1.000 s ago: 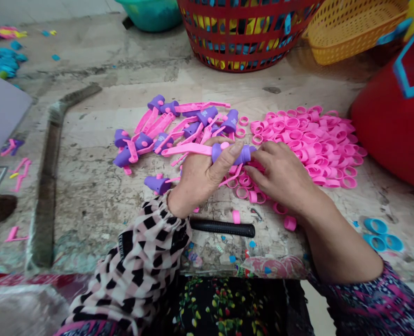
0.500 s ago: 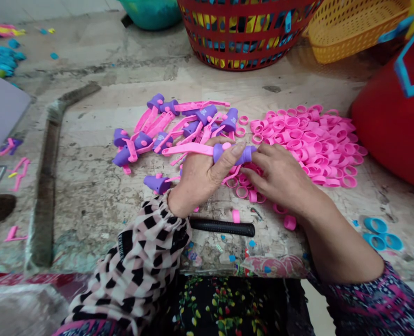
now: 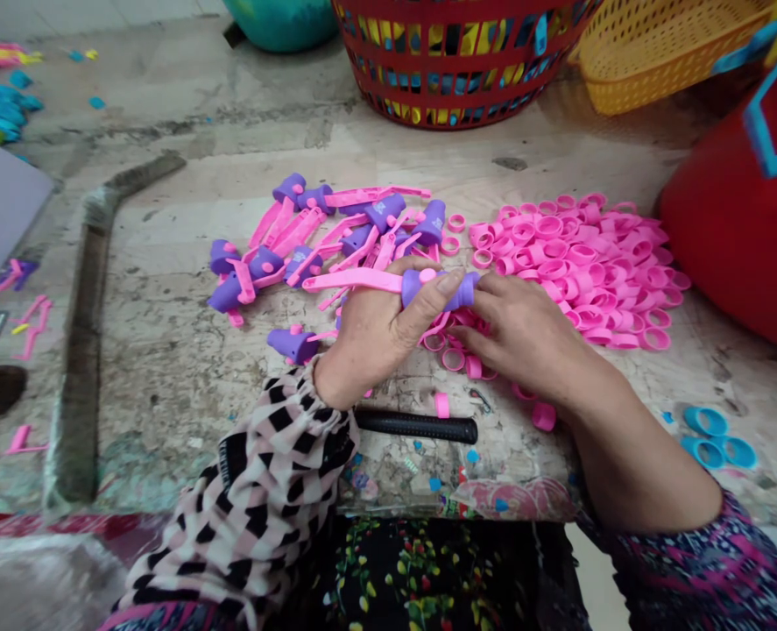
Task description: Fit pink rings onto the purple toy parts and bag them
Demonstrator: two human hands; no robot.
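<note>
My left hand (image 3: pixel 388 329) is closed around a purple plastic piece (image 3: pixel 427 289) with a long pink arm, the thumb pressed on its top and the arm pointing left. At the piece's narrow right end is my right hand (image 3: pixel 526 329), its fingers bent together; whatever lies in its fingertips is hidden. Loose pink rings (image 3: pixel 454 359) lie under and in front of the right fingers. Behind and left of my left hand is a pile of similar purple pieces with pink arms (image 3: pixel 289 228). A large heap of pink rings (image 3: pixel 578 263) spreads beyond my right hand.
A black handle-like bar (image 3: pixel 418 426) lies near the table's front edge. Blue rings (image 3: pixel 707 421) sit at right, beside a large red rounded object (image 3: pixel 743 228). Behind stand a red basket (image 3: pixel 454 88) of yellow and blue parts and a yellow basket (image 3: pixel 664 70). A bent strip (image 3: pixel 82 333) lies left.
Both hands stay nearly where they were, with the purple piece still in my left hand. The view has shifted very slightly.
</note>
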